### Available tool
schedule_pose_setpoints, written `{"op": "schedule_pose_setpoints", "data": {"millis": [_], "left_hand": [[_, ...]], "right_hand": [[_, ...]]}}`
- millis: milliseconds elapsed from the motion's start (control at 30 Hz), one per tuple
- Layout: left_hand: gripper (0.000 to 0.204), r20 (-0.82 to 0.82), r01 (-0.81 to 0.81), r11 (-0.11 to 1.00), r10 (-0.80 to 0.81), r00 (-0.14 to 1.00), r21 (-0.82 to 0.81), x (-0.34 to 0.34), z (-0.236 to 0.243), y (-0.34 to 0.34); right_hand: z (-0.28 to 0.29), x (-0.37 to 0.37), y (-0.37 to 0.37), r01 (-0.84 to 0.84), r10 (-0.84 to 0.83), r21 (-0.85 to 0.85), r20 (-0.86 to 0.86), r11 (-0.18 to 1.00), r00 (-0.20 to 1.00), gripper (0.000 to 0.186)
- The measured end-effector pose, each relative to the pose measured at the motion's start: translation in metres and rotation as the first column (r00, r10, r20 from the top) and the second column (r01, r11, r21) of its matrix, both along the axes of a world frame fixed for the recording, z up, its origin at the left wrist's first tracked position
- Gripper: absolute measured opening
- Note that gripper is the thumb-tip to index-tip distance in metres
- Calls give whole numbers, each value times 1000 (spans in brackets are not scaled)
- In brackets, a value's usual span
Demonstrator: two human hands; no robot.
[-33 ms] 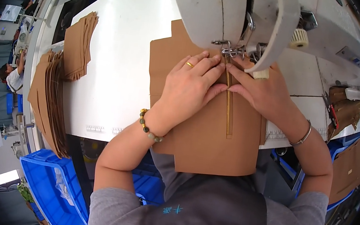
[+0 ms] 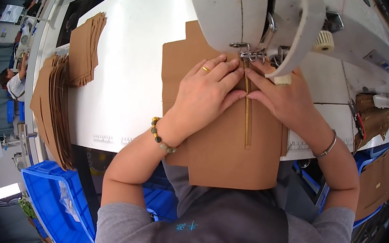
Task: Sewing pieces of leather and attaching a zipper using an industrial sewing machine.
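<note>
A brown panel (image 2: 228, 160) with a narrow slot lined by a gold zipper strip (image 2: 246, 118) lies under the presser foot (image 2: 251, 55) of a white sewing machine (image 2: 219, 4). My left hand (image 2: 211, 87) rests left of the strip, fingers spread over the panel near the foot, thumb at the strip. My right hand (image 2: 277, 93) lies on the right side, index finger along the strip, thumb near my left thumb. Some right fingertips are hidden behind the machine.
Brown panel stacks (image 2: 54, 103) (image 2: 84, 48) lie on the white table (image 2: 125, 48) at left. Red-handled scissors (image 2: 359, 123) and brown pieces (image 2: 375, 130) are at right. Blue bins (image 2: 39, 180) stand below, with more panels (image 2: 376, 180) at right. Another person (image 2: 13, 83) works at far left.
</note>
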State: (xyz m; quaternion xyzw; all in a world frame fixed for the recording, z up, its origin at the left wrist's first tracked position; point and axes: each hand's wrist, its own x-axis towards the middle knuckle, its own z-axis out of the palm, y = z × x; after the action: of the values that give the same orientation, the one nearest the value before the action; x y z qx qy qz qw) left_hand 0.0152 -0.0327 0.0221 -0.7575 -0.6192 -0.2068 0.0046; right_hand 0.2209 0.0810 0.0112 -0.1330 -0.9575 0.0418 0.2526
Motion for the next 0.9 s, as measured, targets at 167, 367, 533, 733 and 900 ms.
{"op": "schedule_pose_setpoints", "data": {"millis": [167, 367, 533, 733, 900], "left_hand": [[40, -3, 0, 996, 0, 1000, 91, 1, 0, 3], [40, 1, -5, 998, 5, 1000, 67, -2, -3, 5], [40, 5, -17, 999, 17, 1000, 32, -3, -3, 7], [37, -4, -13, 994, 13, 1000, 109, -4, -3, 9], [37, 2, -2, 991, 2, 1000, 132, -5, -3, 11]], "right_hand": [[-1, 1, 0, 16, -17, 8, 20, 1000, 1000, 49], [-1, -1, 2, 22, -22, 36, 16, 999, 1000, 49], [1, -1, 2, 35, -36, 43, 32, 998, 999, 48], [-5, -3, 4, 26, -26, 45, 6, 999, 1000, 47], [-1, -3, 6, 18, -17, 90, -6, 996, 1000, 43]]}}
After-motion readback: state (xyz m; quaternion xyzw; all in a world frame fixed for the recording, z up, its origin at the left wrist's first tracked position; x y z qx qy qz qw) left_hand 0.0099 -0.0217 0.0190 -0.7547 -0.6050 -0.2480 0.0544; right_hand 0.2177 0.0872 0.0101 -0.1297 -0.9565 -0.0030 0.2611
